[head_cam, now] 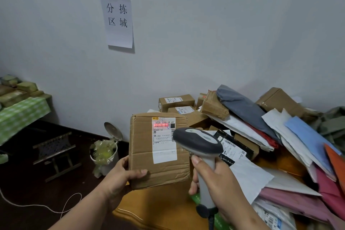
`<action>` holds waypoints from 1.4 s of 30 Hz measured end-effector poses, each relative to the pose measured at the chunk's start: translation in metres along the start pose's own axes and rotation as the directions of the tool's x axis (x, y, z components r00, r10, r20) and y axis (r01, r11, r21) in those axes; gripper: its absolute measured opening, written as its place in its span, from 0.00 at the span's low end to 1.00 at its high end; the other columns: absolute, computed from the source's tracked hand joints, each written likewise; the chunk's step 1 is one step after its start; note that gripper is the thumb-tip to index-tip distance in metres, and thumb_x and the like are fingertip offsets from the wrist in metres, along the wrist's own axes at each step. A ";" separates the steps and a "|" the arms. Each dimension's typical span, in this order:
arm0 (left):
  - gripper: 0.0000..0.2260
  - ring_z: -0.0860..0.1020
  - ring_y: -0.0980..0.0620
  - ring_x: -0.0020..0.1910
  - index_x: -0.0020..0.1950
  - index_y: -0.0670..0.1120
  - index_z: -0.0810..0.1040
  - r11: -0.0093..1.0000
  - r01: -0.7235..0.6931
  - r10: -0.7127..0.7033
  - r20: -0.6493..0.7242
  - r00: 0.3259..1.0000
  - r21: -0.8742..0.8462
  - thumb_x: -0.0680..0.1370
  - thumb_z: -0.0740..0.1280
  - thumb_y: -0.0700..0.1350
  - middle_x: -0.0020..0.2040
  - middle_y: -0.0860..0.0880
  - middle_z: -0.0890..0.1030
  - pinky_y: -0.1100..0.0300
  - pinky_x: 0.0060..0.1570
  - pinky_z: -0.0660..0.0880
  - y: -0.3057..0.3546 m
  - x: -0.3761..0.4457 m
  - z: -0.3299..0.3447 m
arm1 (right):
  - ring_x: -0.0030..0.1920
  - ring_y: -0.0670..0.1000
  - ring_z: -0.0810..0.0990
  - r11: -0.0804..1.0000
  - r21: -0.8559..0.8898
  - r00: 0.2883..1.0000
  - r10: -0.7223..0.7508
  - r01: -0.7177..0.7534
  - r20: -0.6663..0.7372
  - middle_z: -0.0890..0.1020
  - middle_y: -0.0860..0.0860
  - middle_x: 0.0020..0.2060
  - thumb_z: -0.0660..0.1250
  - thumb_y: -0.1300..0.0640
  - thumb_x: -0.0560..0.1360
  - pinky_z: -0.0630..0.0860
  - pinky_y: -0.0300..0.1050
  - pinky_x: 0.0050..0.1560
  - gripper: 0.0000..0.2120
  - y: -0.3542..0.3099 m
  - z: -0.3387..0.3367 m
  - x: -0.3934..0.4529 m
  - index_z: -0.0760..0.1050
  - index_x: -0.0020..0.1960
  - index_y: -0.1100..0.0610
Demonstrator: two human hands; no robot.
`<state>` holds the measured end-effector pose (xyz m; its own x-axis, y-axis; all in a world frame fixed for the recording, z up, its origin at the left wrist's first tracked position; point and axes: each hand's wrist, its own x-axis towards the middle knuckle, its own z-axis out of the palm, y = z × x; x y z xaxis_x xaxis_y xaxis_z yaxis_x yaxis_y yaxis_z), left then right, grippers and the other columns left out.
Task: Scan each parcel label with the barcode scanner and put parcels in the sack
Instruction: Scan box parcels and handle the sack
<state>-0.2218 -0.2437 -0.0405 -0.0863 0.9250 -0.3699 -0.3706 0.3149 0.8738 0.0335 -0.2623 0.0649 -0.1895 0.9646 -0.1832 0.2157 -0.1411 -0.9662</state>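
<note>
My left hand (121, 177) grips the lower left corner of a brown cardboard parcel (145, 155), holding it upright above the table's front edge. A white shipping label (164, 142) faces me on the box's front. My right hand (216, 183) grips the grey handle of a barcode scanner (197, 144), whose dark head points at the label. A red scan line (161, 125) lies across the barcode near the label's top. No sack is in view.
A heap of cardboard boxes (176, 101) and soft mailer bags (296, 136) in grey, white, blue, pink and orange covers the wooden table (164, 211) to the right. A pedal bin (104, 153) and a low stool (56, 151) stand on the dark floor at left.
</note>
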 end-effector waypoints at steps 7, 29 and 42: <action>0.48 0.78 0.40 0.60 0.67 0.48 0.70 0.998 0.014 -0.015 0.016 1.000 0.059 0.49 0.84 0.43 0.62 0.42 0.79 0.44 0.56 0.78 0.006 -0.012 0.022 | 0.32 0.49 0.83 0.999 -0.038 0.999 0.030 -0.031 -0.026 0.81 0.55 0.31 0.66 0.47 0.79 0.77 0.40 0.41 0.14 0.005 -0.015 -0.005 0.75 0.45 0.58; 0.23 0.79 0.43 0.52 0.58 0.43 0.79 0.920 0.089 -0.243 0.377 0.894 0.383 0.65 0.75 0.47 0.51 0.42 0.82 0.48 0.52 0.78 -0.006 0.024 0.273 | 0.35 0.53 0.74 0.911 0.411 0.615 0.304 0.037 -0.728 0.75 0.55 0.34 0.71 0.63 0.72 0.70 0.47 0.37 0.05 0.067 -0.207 -0.065 0.76 0.47 0.59; 0.31 0.81 0.42 0.49 0.64 0.43 0.76 0.891 0.158 -0.345 0.408 0.845 0.425 0.67 0.79 0.55 0.54 0.41 0.82 0.53 0.39 0.80 -0.142 0.030 0.583 | 0.45 0.58 0.80 0.854 0.514 0.543 0.395 0.080 -0.741 0.81 0.57 0.43 0.69 0.62 0.76 0.79 0.58 0.51 0.08 0.159 -0.475 -0.110 0.78 0.55 0.60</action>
<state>0.3674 -0.1372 0.0082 0.4327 0.7599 -0.4852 0.0491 0.5175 0.8543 0.5434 -0.2854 0.0174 0.6922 0.6329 -0.3468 -0.3234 -0.1576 -0.9330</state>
